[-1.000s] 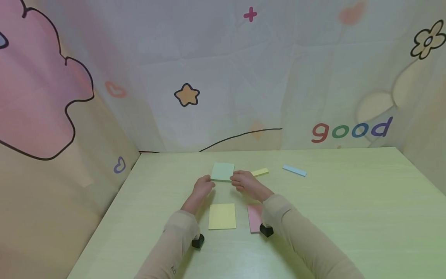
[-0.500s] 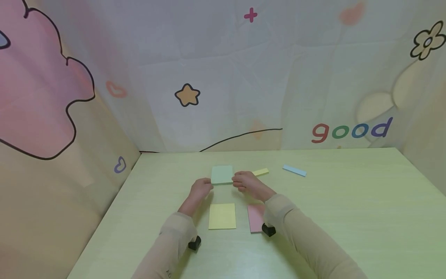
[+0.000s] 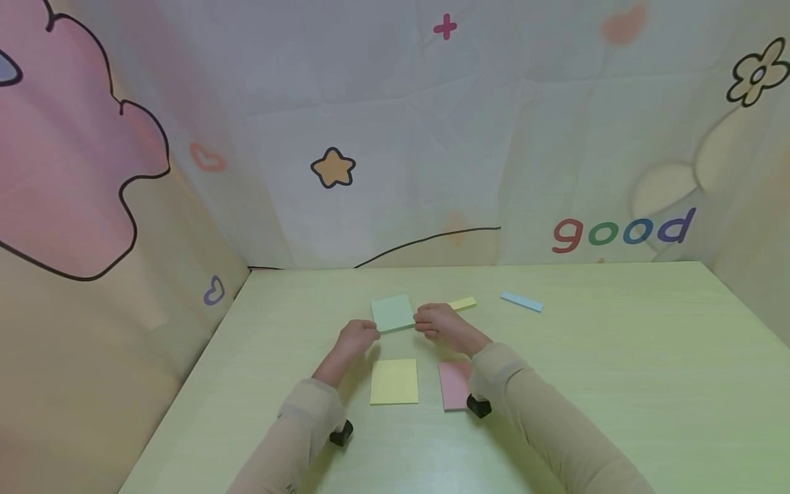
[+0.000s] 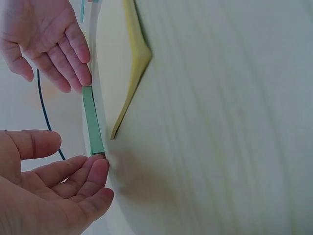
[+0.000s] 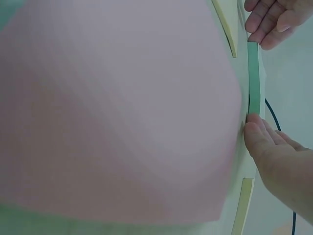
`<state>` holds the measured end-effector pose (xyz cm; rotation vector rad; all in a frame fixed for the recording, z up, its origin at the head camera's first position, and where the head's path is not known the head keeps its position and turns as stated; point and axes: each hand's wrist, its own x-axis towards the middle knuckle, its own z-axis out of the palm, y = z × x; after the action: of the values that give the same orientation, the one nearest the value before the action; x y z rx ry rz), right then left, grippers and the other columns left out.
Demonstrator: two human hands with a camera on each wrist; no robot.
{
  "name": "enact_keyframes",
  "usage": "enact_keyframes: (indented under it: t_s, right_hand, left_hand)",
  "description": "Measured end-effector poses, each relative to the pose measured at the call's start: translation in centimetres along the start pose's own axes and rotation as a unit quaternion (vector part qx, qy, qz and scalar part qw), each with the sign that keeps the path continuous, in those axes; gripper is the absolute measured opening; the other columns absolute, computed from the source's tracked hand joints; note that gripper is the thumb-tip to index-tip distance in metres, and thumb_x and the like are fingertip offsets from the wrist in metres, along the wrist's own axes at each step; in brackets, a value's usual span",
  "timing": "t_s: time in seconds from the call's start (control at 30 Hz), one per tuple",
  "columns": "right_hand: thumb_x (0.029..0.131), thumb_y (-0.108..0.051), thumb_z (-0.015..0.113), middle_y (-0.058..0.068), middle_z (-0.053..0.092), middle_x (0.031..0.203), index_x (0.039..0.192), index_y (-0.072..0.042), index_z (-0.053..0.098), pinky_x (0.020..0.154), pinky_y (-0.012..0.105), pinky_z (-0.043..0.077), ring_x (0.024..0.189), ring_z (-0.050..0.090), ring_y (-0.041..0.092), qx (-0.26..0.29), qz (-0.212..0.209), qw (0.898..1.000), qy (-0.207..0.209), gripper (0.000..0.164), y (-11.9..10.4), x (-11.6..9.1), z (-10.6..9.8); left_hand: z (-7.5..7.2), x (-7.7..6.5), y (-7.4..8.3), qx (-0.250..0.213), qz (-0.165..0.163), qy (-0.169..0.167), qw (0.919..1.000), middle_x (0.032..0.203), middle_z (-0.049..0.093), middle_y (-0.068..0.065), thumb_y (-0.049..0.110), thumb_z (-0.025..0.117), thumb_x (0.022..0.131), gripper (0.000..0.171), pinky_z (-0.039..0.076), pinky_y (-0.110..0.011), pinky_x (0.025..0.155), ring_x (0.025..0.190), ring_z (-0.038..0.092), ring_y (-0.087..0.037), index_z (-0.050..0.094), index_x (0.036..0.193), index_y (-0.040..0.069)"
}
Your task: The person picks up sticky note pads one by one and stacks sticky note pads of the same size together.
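A green sticky note pad lies slightly turned on the table between my two hands. My left hand touches its near left corner with the fingertips; in the left wrist view the thumb stands away from the pad. On the opposite side, the right hand has its fingertips against the right edge, fingers fairly straight in the left wrist view. Nearer to me sits a yellow square pad. Beside it is a pink pad, partly covered by my right sleeve and large in the right wrist view.
Behind my right hand lies a narrow yellow strip pad, partly hidden. Farther right is a narrow blue strip pad. A printed cloth backdrop rises along the back of the table.
The green pad has come a little nearer to me and turned counterclockwise. My left hand has moved slightly toward me; my right hand has shifted slightly right.
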<state>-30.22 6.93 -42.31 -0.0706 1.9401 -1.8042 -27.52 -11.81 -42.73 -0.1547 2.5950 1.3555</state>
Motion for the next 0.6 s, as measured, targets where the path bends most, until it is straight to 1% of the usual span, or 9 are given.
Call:
enact_keyframes:
  t_s: [0.17, 0.27, 0.33, 0.37, 0.4, 0.47, 0.5, 0.57, 0.6]
  right_hand:
    - [0.09, -0.009, 0.044, 0.026, 0.034, 0.136, 0.134, 0.01, 0.024, 0.102, 0.041, 0.031, 0.122, 0.04, 0.034, -0.004, -0.001, 1.0, 0.002, 0.052, 0.0, -0.1, -0.1]
    - [0.089, -0.008, 0.045, 0.025, 0.042, 0.129, 0.132, 0.009, 0.029, 0.096, 0.036, 0.039, 0.112, 0.05, 0.029, -0.008, 0.002, 1.0, 0.025, 0.049, 0.0, -0.1, 0.1]
    - [0.087, -0.007, 0.046, 0.021, 0.052, 0.115, 0.13, 0.008, 0.034, 0.083, 0.028, 0.045, 0.093, 0.057, 0.021, -0.005, 0.008, 0.999, 0.048, 0.047, 0.0, -0.1, 0.3]
    - [0.086, -0.007, 0.047, 0.018, 0.055, 0.108, 0.129, 0.008, 0.036, 0.076, 0.025, 0.046, 0.084, 0.057, 0.016, -0.002, 0.011, 0.998, 0.062, 0.046, 0.0, 0.0, 0.4]
    - [0.085, -0.006, 0.046, 0.015, 0.056, 0.098, 0.127, 0.008, 0.038, 0.068, 0.022, 0.044, 0.075, 0.053, 0.012, 0.003, 0.013, 0.997, 0.075, 0.045, 0.0, 0.0, 0.6]
    - [0.084, -0.005, 0.046, 0.01, 0.053, 0.089, 0.124, 0.008, 0.041, 0.06, 0.019, 0.039, 0.067, 0.047, 0.008, 0.013, 0.016, 0.995, 0.096, 0.042, 0.0, 0.1, 0.8]
    - [0.084, -0.006, 0.045, 0.009, 0.053, 0.089, 0.123, 0.008, 0.042, 0.06, 0.019, 0.039, 0.067, 0.047, 0.008, 0.015, 0.017, 0.994, 0.103, 0.041, 0.0, 0.1, 0.9]
    - [0.085, -0.006, 0.044, 0.013, 0.056, 0.097, 0.122, 0.008, 0.043, 0.064, 0.019, 0.043, 0.073, 0.052, 0.011, 0.016, 0.019, 0.993, 0.114, 0.039, 0.0, 0.1, 1.1]
    - [0.085, -0.006, 0.044, 0.016, 0.056, 0.102, 0.121, 0.008, 0.043, 0.067, 0.021, 0.044, 0.077, 0.054, 0.014, 0.014, 0.018, 0.993, 0.116, 0.039, 0.0, 0.1, 1.2]
  left_hand:
    - [-0.3, -0.6, 0.4, 0.023, 0.002, -0.026, 0.9994, 0.128, 0.047, -0.019, 0.012, 0.047, 0.083, 0.04, 0.034, -0.046, 0.098, 0.12, 0.039, -0.037, 0.05, 0.118, -0.007]
    - [-0.7, -0.9, 0.7, 0.053, 0.015, -0.031, 0.998, 0.097, 0.06, -0.014, 0.013, 0.047, 0.084, 0.026, 0.046, -0.035, 0.079, 0.092, 0.055, -0.027, 0.058, 0.099, -0.005]
    - [-1.0, -1.0, 1.0, 0.065, 0.025, -0.025, 0.9973, 0.073, 0.053, -0.007, 0.013, 0.046, 0.083, 0.017, 0.042, -0.028, 0.061, 0.068, 0.048, -0.018, 0.054, 0.08, -0.002]
    - [-1.2, -0.9, 1.0, 0.074, 0.035, -0.02, 0.9965, 0.068, 0.045, -0.004, 0.012, 0.046, 0.083, 0.015, 0.037, -0.026, 0.056, 0.062, 0.041, -0.016, 0.049, 0.074, 0.0]
    - [-1.3, -0.7, 1.1, 0.08, 0.04, -0.016, 0.9959, 0.068, 0.044, -0.006, 0.012, 0.045, 0.082, 0.015, 0.037, -0.027, 0.056, 0.062, 0.041, -0.017, 0.047, 0.075, -0.001]
    - [-1.4, -0.2, 1.0, 0.071, 0.042, -0.013, 0.9965, 0.086, 0.055, -0.015, 0.011, 0.043, 0.083, 0.018, 0.045, -0.033, 0.07, 0.08, 0.053, -0.025, 0.051, 0.09, -0.003]
    - [-1.3, 0.4, 0.6, 0.069, 0.042, -0.012, 0.9966, 0.103, 0.055, -0.02, 0.01, 0.042, 0.083, 0.028, 0.044, -0.038, 0.081, 0.096, 0.053, -0.031, 0.05, 0.104, -0.006]
    - [-1.5, 1.2, 0.1, 0.074, 0.06, -0.014, 0.9953, 0.133, 0.039, -0.023, 0.01, 0.039, 0.085, 0.047, 0.031, -0.043, 0.101, 0.124, 0.035, -0.034, 0.035, 0.129, -0.007]
    - [-1.2, 2.8, -1.2, 0.078, 0.066, -0.011, 0.9947, 0.139, 0.029, -0.023, 0.011, 0.037, 0.086, 0.052, 0.025, -0.044, 0.104, 0.129, 0.025, -0.035, 0.027, 0.134, -0.007]
